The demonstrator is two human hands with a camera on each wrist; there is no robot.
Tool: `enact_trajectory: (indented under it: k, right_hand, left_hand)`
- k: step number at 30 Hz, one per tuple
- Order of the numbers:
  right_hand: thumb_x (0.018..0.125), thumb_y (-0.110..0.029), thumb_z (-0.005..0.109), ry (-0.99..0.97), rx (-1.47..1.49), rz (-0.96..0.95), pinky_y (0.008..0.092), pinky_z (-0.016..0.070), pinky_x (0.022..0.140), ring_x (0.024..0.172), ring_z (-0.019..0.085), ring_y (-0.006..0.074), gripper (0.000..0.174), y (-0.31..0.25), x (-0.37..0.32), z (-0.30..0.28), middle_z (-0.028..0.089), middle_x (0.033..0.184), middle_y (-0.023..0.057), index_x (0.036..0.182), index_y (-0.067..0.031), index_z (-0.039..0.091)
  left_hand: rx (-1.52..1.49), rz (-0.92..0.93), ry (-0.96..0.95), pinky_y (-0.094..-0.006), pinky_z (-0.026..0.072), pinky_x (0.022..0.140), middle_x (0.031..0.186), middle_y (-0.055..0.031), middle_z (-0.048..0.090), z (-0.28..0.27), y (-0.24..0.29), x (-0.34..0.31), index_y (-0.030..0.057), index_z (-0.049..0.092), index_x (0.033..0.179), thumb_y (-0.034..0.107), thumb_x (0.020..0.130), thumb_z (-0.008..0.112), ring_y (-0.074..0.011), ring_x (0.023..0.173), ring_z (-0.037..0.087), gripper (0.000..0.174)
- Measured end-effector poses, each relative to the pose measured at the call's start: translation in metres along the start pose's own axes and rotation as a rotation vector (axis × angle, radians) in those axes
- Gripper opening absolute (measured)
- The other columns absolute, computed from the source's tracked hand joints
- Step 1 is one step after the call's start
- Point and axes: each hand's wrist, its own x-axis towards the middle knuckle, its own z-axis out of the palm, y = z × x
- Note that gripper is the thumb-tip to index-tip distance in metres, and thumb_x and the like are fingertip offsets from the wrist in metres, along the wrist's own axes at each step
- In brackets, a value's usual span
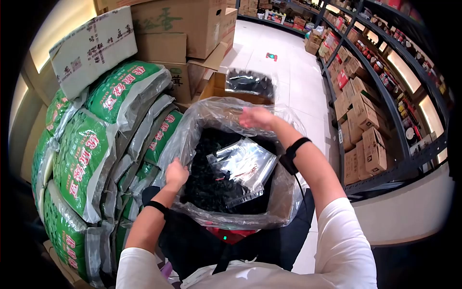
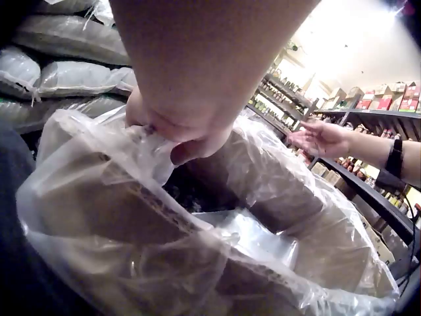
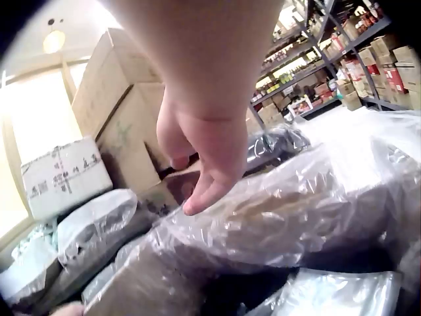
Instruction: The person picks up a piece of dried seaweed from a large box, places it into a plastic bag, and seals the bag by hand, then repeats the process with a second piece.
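A cardboard box lined with a clear plastic liner (image 1: pixel 183 126) stands between the person's knees. Dark, crinkled dried pieces (image 1: pixel 204 166) fill it, and a stack of flat clear plastic bags (image 1: pixel 245 166) lies on top. At the box's left rim the left hand (image 1: pixel 176 174) grips the bunched liner, its fingertips partly hidden in the folds in the left wrist view. The right hand (image 1: pixel 257 118) is over the far rim with loosely bent fingers and nothing in them. Just past that rim, a clear bag packed with dark pieces (image 1: pixel 250 83) sits on a smaller open carton (image 1: pixel 214 86).
Green printed sacks (image 1: pixel 82 159) are piled at the left, with a white foam box (image 1: pixel 94 50) on top. Large cartons (image 1: pixel 178 24) stand behind them. Along the right runs a dark metal shelf (image 1: pixel 385 91) with bottles and small cartons. Pale floor tiles (image 1: pixel 293 72) lie between.
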Motion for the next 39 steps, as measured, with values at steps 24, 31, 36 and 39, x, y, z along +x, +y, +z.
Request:
enact_trajectory:
  k: [24,31,36,39]
  right_hand:
    - [0.090,-0.018,0.049,-0.648,-1.905,-0.257,0.0401,0.0438,0.094,0.124,0.047,0.0258,0.042,0.279,-0.064,0.134,0.047,0.135,0.0110,0.132,-0.0137,0.050]
    - [0.084,-0.008,0.051,-0.271,-1.721,-0.321,0.0408,0.0551,0.071,0.083,0.069,0.0296,0.019,0.192,-0.022,0.119,0.069,0.091,0.0134,0.098,-0.0087,0.064]
    - [0.089,-0.023,0.060,0.035,-1.276,-0.428,0.0418,0.0514,0.074,0.083,0.066,0.0310,0.017,0.052,-0.042,0.088,0.069,0.090,0.0128,0.097,-0.0103,0.068]
    - [0.087,-0.015,0.069,0.288,-0.914,-0.484,0.0303,0.0512,0.074,0.077,0.065,0.0191,0.017,-0.009,-0.079,0.074,0.070,0.086,0.0101,0.098,-0.0013,0.067]
  left_hand:
    - [0.044,-0.037,-0.117,-0.0495,0.0489,0.088,0.101,-0.0285,0.064,-0.014,-0.009,0.013,0.0010,0.057,0.108,0.000,0.079,0.054,-0.0443,0.099,0.062,0.029]
    - [0.048,-0.020,-0.130,-0.0499,0.0491,0.087,0.100,-0.0292,0.064,-0.014,-0.010,0.016,-0.0027,0.056,0.104,-0.002,0.079,0.052,-0.0444,0.098,0.062,0.025]
    - [0.054,-0.016,-0.095,-0.0484,0.0499,0.086,0.098,-0.0307,0.064,-0.011,-0.011,0.015,-0.0037,0.056,0.105,-0.002,0.074,0.056,-0.0445,0.097,0.062,0.030]
    - [0.059,-0.014,-0.089,-0.0488,0.0502,0.086,0.098,-0.0294,0.065,-0.013,-0.008,0.013,-0.0026,0.057,0.104,-0.001,0.077,0.055,-0.0436,0.097,0.063,0.027]
